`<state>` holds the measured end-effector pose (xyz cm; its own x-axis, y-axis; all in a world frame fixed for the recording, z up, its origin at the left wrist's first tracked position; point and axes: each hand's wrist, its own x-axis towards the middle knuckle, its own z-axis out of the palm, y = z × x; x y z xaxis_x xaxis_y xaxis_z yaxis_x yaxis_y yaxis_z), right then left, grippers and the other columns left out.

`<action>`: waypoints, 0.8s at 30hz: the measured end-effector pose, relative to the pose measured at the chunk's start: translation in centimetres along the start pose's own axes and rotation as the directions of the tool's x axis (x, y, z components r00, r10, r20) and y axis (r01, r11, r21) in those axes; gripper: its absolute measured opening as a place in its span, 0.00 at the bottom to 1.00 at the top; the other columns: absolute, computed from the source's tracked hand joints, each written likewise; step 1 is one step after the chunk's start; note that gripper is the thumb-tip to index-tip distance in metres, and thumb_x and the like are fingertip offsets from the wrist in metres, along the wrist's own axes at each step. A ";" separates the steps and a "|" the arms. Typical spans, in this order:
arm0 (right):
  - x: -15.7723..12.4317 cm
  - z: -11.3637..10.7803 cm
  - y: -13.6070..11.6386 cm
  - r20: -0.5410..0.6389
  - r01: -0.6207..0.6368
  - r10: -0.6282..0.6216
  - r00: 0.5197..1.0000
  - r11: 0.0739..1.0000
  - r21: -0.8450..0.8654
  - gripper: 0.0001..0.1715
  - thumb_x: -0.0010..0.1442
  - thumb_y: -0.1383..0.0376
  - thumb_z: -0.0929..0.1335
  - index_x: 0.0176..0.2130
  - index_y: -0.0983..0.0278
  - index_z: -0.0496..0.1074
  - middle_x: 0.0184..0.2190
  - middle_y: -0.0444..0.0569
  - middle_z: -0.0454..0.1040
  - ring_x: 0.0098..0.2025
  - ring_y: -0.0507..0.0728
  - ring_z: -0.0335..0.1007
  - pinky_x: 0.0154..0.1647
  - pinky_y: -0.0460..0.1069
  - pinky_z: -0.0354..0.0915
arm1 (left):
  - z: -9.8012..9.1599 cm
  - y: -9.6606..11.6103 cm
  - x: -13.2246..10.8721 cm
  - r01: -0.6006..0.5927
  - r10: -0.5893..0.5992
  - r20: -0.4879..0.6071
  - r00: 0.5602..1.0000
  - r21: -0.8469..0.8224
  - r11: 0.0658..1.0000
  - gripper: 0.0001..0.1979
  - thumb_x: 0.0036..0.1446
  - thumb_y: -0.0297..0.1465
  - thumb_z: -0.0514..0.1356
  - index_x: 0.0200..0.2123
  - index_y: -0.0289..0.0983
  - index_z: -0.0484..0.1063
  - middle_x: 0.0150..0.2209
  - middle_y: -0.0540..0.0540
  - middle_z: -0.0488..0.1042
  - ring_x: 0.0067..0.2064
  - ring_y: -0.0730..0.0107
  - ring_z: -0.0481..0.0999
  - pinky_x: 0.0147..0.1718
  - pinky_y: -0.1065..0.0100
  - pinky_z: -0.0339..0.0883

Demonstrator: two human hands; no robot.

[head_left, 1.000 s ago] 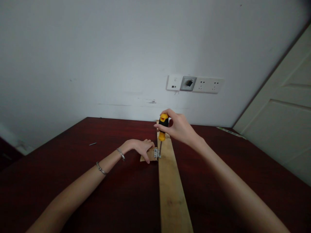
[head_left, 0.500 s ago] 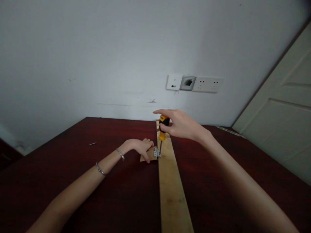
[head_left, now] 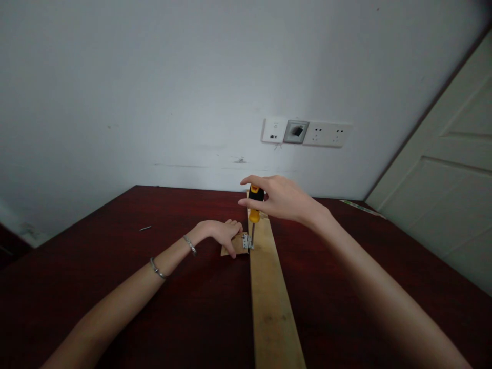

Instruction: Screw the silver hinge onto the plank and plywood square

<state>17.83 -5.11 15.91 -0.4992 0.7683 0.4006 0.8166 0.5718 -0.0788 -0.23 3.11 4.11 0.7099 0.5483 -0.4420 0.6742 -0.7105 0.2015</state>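
Note:
A yellow-and-black screwdriver point(head_left: 254, 216) stands nearly upright, its handle between the thumb and fingers of my right hand point(head_left: 283, 198). Its shaft reaches down to a small metal hinge point(head_left: 246, 241), where the tip meets the leaf on the long wooden plank point(head_left: 272, 302). The hinge's other leaf lies on a short flat wooden piece point(head_left: 239, 248) against the plank's left side. My left hand point(head_left: 223, 233) is closed over that piece, thumb at the near side and fingers at the far side, holding it down. Any screw under the tip is too small to make out.
The dark red tabletop point(head_left: 184, 312) runs back to a white wall. A thin metal rod-like piece point(head_left: 145, 228) lies at the left. Wall sockets point(head_left: 326, 134) sit above the table, a patterned strip point(head_left: 363, 208) lies at the back right, and a white door point(head_left: 453, 169) stands beyond.
My right thumb has stretched out leftward across the screwdriver handle, and the screwdriver stands slightly more upright. My left hand has kept its place on the short piece.

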 end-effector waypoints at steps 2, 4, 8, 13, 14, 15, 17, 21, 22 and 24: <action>0.1 0.1 0.0 0.003 0.026 -0.026 1.000 0.999 0.041 0.22 0.62 0.54 0.63 0.52 0.59 0.70 0.40 0.52 0.77 0.37 0.59 0.72 0.35 0.50 0.61 | 0.0 0.0 0.0 -0.006 0.006 -0.001 1.000 0.008 1.000 0.42 0.34 0.51 0.65 0.51 0.34 0.61 0.52 0.36 0.63 0.52 0.49 0.62 0.50 0.58 0.61; 0.2 0.1 0.1 0.014 0.050 -0.051 0.999 0.995 0.092 0.23 0.61 0.59 0.64 0.55 0.59 0.67 0.41 0.51 0.77 0.38 0.57 0.71 0.36 0.49 0.61 | 0.0 -0.1 0.0 -0.014 0.014 -0.002 1.000 0.004 1.000 0.42 0.34 0.51 0.65 0.50 0.34 0.61 0.52 0.36 0.63 0.52 0.49 0.62 0.50 0.58 0.61; 0.2 0.1 0.2 -0.005 -0.025 0.025 1.000 0.999 0.039 0.27 0.56 0.57 0.67 0.54 0.62 0.67 0.37 0.52 0.76 0.34 0.58 0.70 0.32 0.49 0.58 | 0.1 -0.2 0.0 -0.017 0.017 -0.002 1.000 -0.020 1.000 0.41 0.34 0.50 0.66 0.50 0.35 0.62 0.51 0.38 0.63 0.52 0.49 0.62 0.49 0.58 0.61; 0.1 0.0 0.4 -0.029 -0.051 0.052 0.998 0.998 0.034 0.19 0.61 0.53 0.64 0.41 0.63 0.74 0.30 0.51 0.76 0.29 0.55 0.68 0.30 0.49 0.57 | 0.2 -0.4 0.2 -0.024 0.024 -0.001 1.000 -0.016 1.000 0.40 0.34 0.50 0.66 0.49 0.35 0.62 0.50 0.38 0.64 0.51 0.49 0.63 0.49 0.58 0.61; 0.1 0.0 0.5 -0.031 -0.038 0.040 0.999 0.998 0.051 0.17 0.61 0.55 0.64 0.43 0.63 0.73 0.31 0.51 0.76 0.30 0.55 0.68 0.31 0.49 0.57 | 0.2 -0.4 0.2 -0.030 0.030 -0.001 1.000 -0.012 0.999 0.40 0.34 0.50 0.66 0.48 0.34 0.62 0.50 0.37 0.64 0.51 0.50 0.63 0.49 0.58 0.62; 0.1 0.0 0.5 -0.030 -0.019 0.021 0.999 0.997 0.068 0.17 0.60 0.58 0.65 0.46 0.64 0.72 0.32 0.51 0.76 0.31 0.55 0.69 0.32 0.49 0.59 | 0.2 -0.5 0.3 -0.035 0.035 -0.002 0.999 -0.010 0.999 0.40 0.34 0.50 0.66 0.48 0.34 0.62 0.50 0.37 0.64 0.51 0.50 0.63 0.49 0.58 0.62; 0.0 -0.1 0.5 -0.023 0.025 -0.024 0.999 0.996 0.089 0.21 0.57 0.63 0.66 0.50 0.64 0.70 0.37 0.52 0.76 0.36 0.56 0.70 0.37 0.49 0.61 | 0.3 -0.5 0.3 -0.032 0.032 -0.005 0.999 -0.007 0.999 0.40 0.34 0.50 0.67 0.48 0.34 0.62 0.50 0.37 0.63 0.51 0.50 0.63 0.48 0.59 0.62; -0.2 -0.2 0.6 0.014 0.028 -0.029 0.999 0.997 0.074 0.25 0.55 0.61 0.67 0.52 0.64 0.68 0.42 0.54 0.76 0.38 0.58 0.70 0.38 0.50 0.61 | 0.3 -0.5 0.3 -0.020 0.020 0.000 1.000 -0.005 1.000 0.40 0.33 0.49 0.67 0.48 0.36 0.62 0.50 0.38 0.63 0.52 0.50 0.63 0.48 0.58 0.62; -0.3 -0.2 0.7 0.018 0.009 -0.011 1.000 0.997 0.071 0.23 0.56 0.59 0.67 0.51 0.63 0.68 0.40 0.53 0.76 0.36 0.58 0.70 0.36 0.50 0.61 | 0.2 -0.5 0.2 -0.020 0.020 0.000 1.000 -0.007 1.000 0.40 0.33 0.49 0.67 0.48 0.36 0.62 0.50 0.37 0.63 0.52 0.49 0.63 0.48 0.58 0.62; -0.2 -0.1 0.8 0.016 -0.013 0.012 1.000 0.997 0.074 0.21 0.59 0.55 0.65 0.48 0.63 0.70 0.34 0.51 0.76 0.33 0.56 0.69 0.33 0.49 0.60 | 0.2 -0.4 0.2 -0.024 0.024 -0.002 1.000 -0.008 1.000 0.40 0.34 0.50 0.66 0.48 0.35 0.62 0.51 0.37 0.63 0.52 0.49 0.63 0.49 0.58 0.62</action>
<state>18.67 -4.84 15.83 -0.4941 0.7796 0.3849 0.7993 0.5814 -0.1516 -0.41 3.38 3.79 0.7264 0.5319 -0.4352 0.6584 -0.7200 0.2191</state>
